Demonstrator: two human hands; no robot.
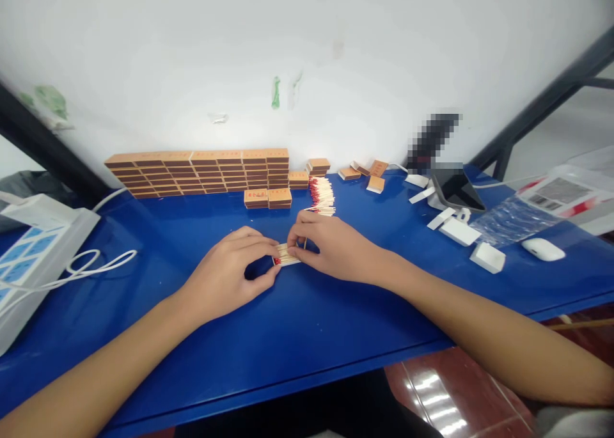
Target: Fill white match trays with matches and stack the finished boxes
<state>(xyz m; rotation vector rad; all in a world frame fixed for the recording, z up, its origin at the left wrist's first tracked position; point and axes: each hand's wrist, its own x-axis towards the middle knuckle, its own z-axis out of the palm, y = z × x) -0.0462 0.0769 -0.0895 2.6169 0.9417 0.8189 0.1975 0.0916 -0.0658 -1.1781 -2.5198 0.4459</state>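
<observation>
A small matchbox tray [288, 261] lies on the blue table between my hands, filled with matches [284, 254] whose red heads show at its left end. My left hand [235, 265] grips that left end between thumb and fingers. Over the right part of the tray, my right hand [323, 243] is closed, thumb and fingertips pinched on matches there; its fingers partly hide them. Just behind my right hand lies a pile of loose matches [322, 196], red heads mostly to the left.
Stacked matchboxes [201, 171] line the wall, with two short stacks [267, 199] in front. Several loose boxes [375, 184] lie right of the pile. Farther right are a phone-like device [458, 188], white blocks [488, 258] and a mouse [543, 249]. A power strip [43, 252] with cables stands left.
</observation>
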